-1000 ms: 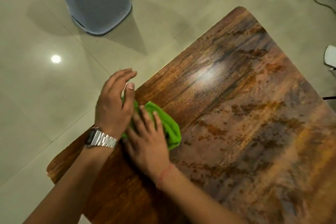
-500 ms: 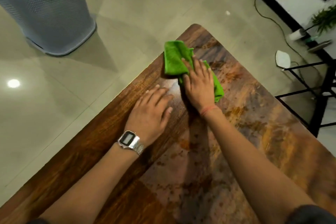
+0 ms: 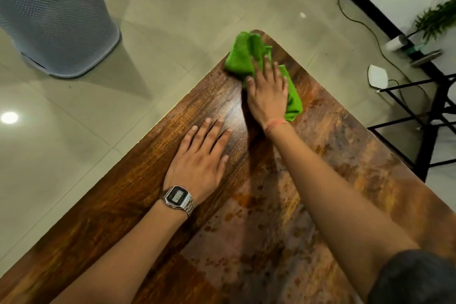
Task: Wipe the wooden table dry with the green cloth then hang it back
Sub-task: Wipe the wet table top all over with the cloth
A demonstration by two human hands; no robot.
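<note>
Two hands on wooden table (image 3: pixel 320 192): right hand (image 3: pixel 269 91) flat, pressing green cloth (image 3: pixel 243 57) at far corner (bunched); left hand (image 3: pixel 201 155) flat, fingers spread, holding nothing, silver watch (image 3: pixel 177 196).

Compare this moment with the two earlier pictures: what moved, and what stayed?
The right hand slid the green cloth from the near edge of the wooden table up to its far corner. The left hand let go of the cloth and now lies flat on the wood. The right palm still presses the cloth down.
</note>
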